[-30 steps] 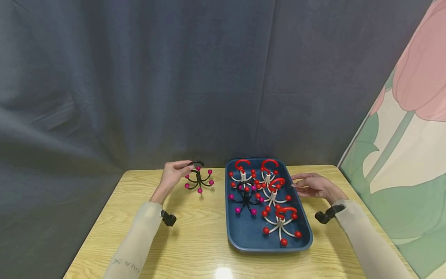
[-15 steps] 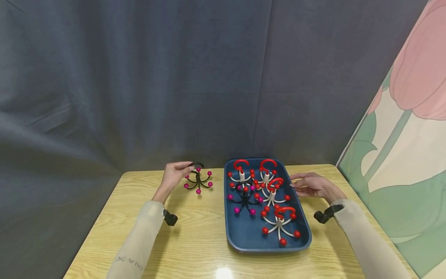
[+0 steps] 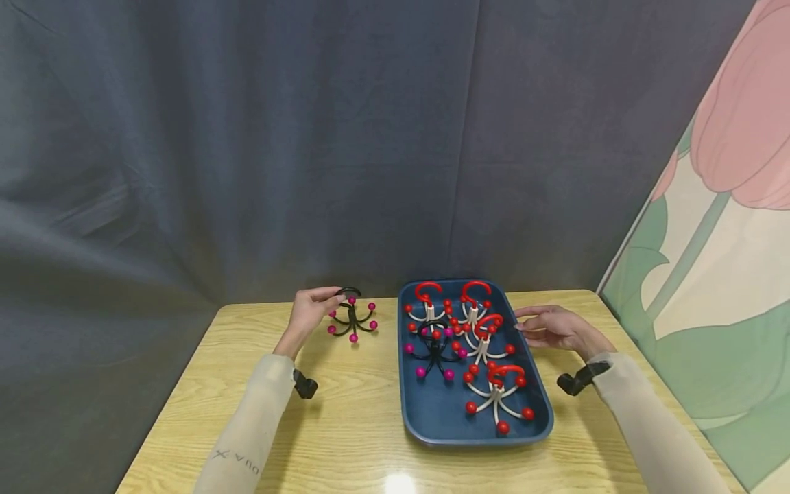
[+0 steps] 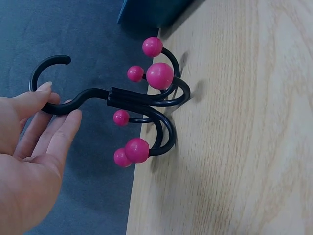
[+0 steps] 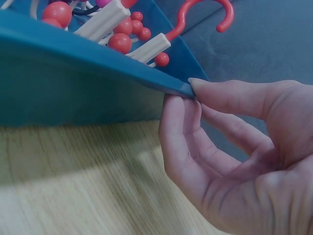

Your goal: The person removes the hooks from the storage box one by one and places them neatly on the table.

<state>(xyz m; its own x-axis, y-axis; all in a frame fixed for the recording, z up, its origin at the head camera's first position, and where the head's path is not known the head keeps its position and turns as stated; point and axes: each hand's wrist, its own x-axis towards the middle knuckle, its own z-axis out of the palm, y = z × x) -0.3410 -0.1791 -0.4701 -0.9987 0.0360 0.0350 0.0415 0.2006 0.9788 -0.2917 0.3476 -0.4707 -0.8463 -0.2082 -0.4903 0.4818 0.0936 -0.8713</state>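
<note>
A blue rectangular tray (image 3: 432, 418) lies on a light wood-grain table (image 3: 345, 425), before a dark blue-grey fabric curtain (image 3: 345, 151). Inside, a black branched hook with pink balls (image 3: 435, 347) sits before the rear-left of four white branched hooks with red balls (image 3: 496, 396). A second black, pink-balled hook (image 3: 352, 315) is left of the tray.

By its curved top, a black hook (image 3: 352, 317) with pink balls is held in the left hand (image 3: 308, 315) near the far edge of the desk (image 3: 345, 418). The right rim of a blue tray (image 3: 428, 415) is touched by the right hand (image 3: 558, 329). Four white hooks (image 3: 496, 396) with red tops and balls are held in the tray, beside a second black hook (image 3: 435, 348). The desk is backed by a dark curtain (image 3: 345, 151).
</note>
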